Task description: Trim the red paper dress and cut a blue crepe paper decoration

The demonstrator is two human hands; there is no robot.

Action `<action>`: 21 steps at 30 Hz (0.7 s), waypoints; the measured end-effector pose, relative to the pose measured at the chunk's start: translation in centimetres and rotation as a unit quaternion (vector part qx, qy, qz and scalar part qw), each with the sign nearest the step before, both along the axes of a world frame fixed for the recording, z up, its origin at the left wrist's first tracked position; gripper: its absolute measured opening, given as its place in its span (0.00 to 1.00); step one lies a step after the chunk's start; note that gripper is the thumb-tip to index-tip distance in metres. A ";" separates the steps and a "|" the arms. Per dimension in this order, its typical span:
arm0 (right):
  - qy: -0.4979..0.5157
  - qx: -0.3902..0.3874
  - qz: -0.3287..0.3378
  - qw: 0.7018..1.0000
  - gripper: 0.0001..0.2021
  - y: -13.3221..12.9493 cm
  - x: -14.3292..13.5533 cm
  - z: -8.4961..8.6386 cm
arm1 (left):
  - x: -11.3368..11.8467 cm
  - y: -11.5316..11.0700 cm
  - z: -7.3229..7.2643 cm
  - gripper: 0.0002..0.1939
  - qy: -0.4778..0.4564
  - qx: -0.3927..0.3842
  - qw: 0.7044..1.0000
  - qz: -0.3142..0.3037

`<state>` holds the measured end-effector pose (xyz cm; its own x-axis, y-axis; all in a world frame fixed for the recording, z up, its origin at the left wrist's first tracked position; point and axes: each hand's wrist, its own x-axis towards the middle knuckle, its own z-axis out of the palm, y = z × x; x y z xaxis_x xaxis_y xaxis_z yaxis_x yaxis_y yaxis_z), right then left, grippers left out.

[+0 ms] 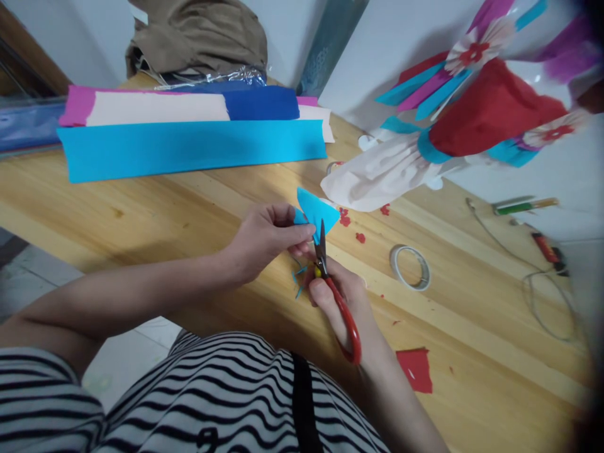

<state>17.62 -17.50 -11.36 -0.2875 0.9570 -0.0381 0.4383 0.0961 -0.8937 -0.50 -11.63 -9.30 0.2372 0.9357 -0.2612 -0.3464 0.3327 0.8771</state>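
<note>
Scissors [336, 292] are pointing between eleven and twelve o'clock from the gripping right hand [338, 283], blades [323, 242] slightly parted at the blue paper [318, 211]. The left hand [274, 236] is pinching that paper from eight o'clock.

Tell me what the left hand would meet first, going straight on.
Beyond the blue piece it pinches, the left hand would likely meet the scissors by its fingertips, though depth is unclear.

The pale wooden desk with smooth, visible grain [212, 195] is the landmark. On it, the red-handled scissors [346, 321] pair glossy plastic loops with dark metal blades. At the desk's back edge, the long bright-blue strip [193, 150] looks like matt paper; behind it, the crumpled brown bundle [202, 38] looks like dull cloth.
</note>
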 end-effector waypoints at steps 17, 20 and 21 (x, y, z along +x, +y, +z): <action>-0.006 -0.063 -0.024 0.998 0.32 0.2 -0.4 0.3 | -0.1 0.2 0.4 0.07 0.009 -0.020 1.000 -0.005; -0.003 -0.066 -0.027 0.997 0.34 0.2 -0.3 0.1 | -0.2 0.3 0.3 0.05 0.010 -0.017 1.000 -0.016; -0.002 -0.066 -0.029 0.997 0.34 0.2 -0.3 0.1 | -0.2 0.3 0.3 0.05 0.013 -0.014 1.000 -0.019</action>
